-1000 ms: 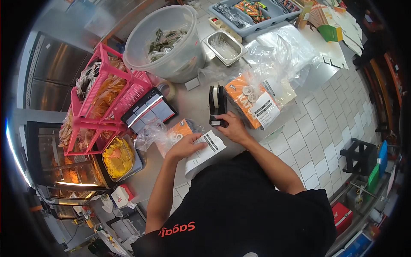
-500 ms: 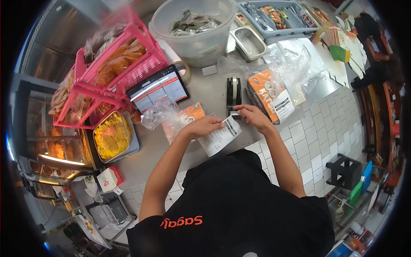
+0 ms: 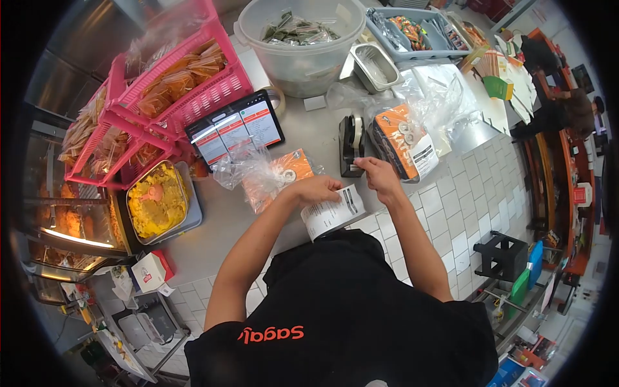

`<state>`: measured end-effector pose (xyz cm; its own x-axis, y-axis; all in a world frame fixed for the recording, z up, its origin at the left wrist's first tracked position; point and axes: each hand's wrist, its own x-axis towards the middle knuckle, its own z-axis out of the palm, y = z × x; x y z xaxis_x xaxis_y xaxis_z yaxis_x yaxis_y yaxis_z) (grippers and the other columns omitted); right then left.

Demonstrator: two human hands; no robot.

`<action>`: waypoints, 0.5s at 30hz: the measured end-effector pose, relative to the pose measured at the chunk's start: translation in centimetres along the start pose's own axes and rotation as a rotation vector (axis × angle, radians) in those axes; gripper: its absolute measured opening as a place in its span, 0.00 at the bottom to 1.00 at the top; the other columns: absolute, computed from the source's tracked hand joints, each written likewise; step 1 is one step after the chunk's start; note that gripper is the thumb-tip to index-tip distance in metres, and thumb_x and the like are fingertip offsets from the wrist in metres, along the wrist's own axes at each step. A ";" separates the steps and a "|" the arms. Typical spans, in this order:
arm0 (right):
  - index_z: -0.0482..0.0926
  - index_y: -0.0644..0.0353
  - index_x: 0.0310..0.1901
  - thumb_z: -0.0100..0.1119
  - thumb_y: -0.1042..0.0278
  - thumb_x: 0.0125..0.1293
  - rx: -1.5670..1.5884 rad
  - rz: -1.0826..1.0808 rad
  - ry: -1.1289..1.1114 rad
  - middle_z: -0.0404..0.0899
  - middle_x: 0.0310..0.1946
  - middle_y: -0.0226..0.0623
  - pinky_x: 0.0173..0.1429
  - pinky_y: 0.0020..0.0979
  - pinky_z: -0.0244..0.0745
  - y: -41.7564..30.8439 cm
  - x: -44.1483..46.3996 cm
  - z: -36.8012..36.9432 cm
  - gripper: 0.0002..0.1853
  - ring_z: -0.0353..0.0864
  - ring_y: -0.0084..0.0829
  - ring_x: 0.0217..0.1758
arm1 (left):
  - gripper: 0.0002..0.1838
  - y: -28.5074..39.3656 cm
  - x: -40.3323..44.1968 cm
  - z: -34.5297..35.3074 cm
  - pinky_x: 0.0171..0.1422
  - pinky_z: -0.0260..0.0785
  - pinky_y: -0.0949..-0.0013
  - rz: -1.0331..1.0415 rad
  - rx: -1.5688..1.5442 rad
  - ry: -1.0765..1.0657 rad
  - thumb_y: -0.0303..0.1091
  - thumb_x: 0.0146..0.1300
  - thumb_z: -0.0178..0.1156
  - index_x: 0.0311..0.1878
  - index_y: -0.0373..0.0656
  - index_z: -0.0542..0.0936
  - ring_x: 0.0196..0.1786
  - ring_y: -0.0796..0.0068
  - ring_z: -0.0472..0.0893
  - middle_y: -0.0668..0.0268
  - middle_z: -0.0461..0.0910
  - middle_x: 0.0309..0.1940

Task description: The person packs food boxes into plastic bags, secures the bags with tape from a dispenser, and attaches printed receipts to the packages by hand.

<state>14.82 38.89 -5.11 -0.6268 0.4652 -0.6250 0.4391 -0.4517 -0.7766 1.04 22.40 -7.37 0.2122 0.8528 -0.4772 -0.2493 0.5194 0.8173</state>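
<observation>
My left hand (image 3: 316, 191) pinches the top of a white printed receipt (image 3: 329, 216), which hangs curled over the counter's front edge. Thumb and fingers of my right hand (image 3: 382, 178) are closed at the front end of a black tape dispenser (image 3: 352, 145), apparently on the tape end, which is too small to see clearly. Beside my left hand lies an orange box in a knotted clear bag (image 3: 274, 177). Another bagged orange box (image 3: 400, 142), with a white receipt (image 3: 422, 158) on its side, lies right of the dispenser.
A tablet (image 3: 236, 131) leans against pink baskets (image 3: 184, 119) of bagged food. Behind are a tape roll (image 3: 277, 102), a clear tub (image 3: 300, 64), a steel pan (image 3: 376, 67) and a blue-grey tray (image 3: 419, 54). Yellow food in a container (image 3: 158, 203) stands left, and a black stool (image 3: 500, 258) on the floor.
The receipt has curled and shifted slightly right with my left hand. My right hand has closed its fingers at the dispenser's front and turned a little.
</observation>
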 end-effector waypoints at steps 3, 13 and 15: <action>0.81 0.59 0.37 0.63 0.62 0.67 0.037 -0.101 0.018 0.61 0.15 0.16 0.20 0.20 0.46 -1.0 -4.1 -0.2 0.09 0.53 0.11 0.16 | 0.19 1.4 0.6 -0.7 0.44 0.77 0.73 -0.071 -0.021 -0.029 0.24 0.55 0.61 0.52 0.34 0.79 0.37 0.79 0.83 0.65 0.84 0.40; 0.81 0.61 0.35 0.61 0.63 0.68 -0.196 -0.121 0.020 0.74 0.23 0.21 0.31 0.20 0.58 3.8 -14.1 2.1 0.10 0.64 0.11 0.26 | 0.22 2.2 2.5 -2.6 0.42 0.80 0.75 -0.153 -0.168 -0.205 0.20 0.53 0.56 0.54 0.34 0.78 0.35 0.79 0.85 0.63 0.85 0.40; 0.81 0.63 0.35 0.61 0.66 0.69 -0.109 -0.089 0.051 0.74 0.25 0.18 0.31 0.18 0.56 3.8 -14.3 2.5 0.09 0.62 0.10 0.27 | 0.21 2.2 3.0 -2.7 0.42 0.80 0.74 -0.153 -0.171 -0.219 0.21 0.53 0.56 0.54 0.34 0.78 0.36 0.79 0.85 0.63 0.85 0.40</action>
<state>23.84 28.60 1.06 -0.6340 0.5395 -0.5541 0.4525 -0.3223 -0.8315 -1.39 26.21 -7.84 0.4534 0.7417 -0.4942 -0.3505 0.6582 0.6663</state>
